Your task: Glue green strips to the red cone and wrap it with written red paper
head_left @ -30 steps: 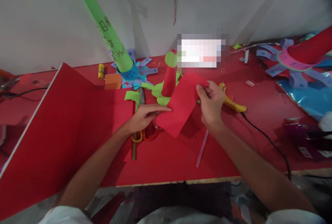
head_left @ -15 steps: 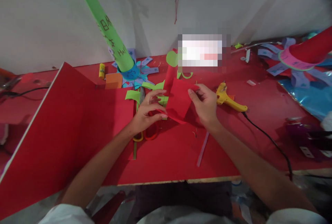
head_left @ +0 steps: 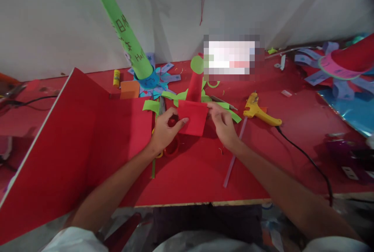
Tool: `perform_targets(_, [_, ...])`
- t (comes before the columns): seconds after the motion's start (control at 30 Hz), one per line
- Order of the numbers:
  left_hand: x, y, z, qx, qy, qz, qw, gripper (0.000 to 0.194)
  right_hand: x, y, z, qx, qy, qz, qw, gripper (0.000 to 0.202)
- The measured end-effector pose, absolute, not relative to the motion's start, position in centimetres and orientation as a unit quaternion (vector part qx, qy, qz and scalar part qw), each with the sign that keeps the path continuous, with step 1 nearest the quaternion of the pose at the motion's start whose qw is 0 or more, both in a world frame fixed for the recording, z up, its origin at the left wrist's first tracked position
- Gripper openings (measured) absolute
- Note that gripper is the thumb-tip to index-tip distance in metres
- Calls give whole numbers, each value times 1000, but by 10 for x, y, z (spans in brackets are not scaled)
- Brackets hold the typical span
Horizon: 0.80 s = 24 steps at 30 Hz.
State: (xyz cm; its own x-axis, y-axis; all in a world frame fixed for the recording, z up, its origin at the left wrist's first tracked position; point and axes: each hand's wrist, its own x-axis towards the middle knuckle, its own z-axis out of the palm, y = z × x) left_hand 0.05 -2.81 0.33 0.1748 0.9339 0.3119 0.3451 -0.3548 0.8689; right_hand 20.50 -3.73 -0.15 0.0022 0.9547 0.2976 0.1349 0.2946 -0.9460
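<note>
A small red paper piece (head_left: 193,118) is held up over the table, between my two hands. My left hand (head_left: 168,129) pinches its left side, thumb on the front face. My right hand (head_left: 223,123) has its fingertips closed on the upper right corner. Behind the paper stands a red cone (head_left: 194,86) with a light green round top and green strips (head_left: 173,96) around its base. Red-handled scissors (head_left: 172,147) lie partly hidden beneath my left hand.
A yellow glue gun (head_left: 258,112) with a black cord lies at right, a clear stick (head_left: 233,162) near my right forearm. A large folded red board (head_left: 58,139) rises at left. Behind stand a green cone (head_left: 122,34) and a glue stick (head_left: 116,78).
The red paper has turned from a tilted position to nearly level and shifted slightly left. My left fingers have closed onto it, and my right hand has moved a little down and left.
</note>
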Motion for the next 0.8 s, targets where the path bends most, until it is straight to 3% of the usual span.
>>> perform_targets(0.1, [2,-28,1,682,444,458,358,22,205,-38,-1,-489,-622,335,511,31])
perform_targets(0.27, [1,-30,0,697,447,440,348,59,206,-36,-3,-496,-659,302,479,37])
perform_targets(0.5, [0,-32,7,746,446,415,269,23,205,-37,-2,-484,-658,338,468,36])
perform_targets(0.8, [1,-34,12,764,440,400,251,25,205,-37,-3,-467,-644,355,490,30])
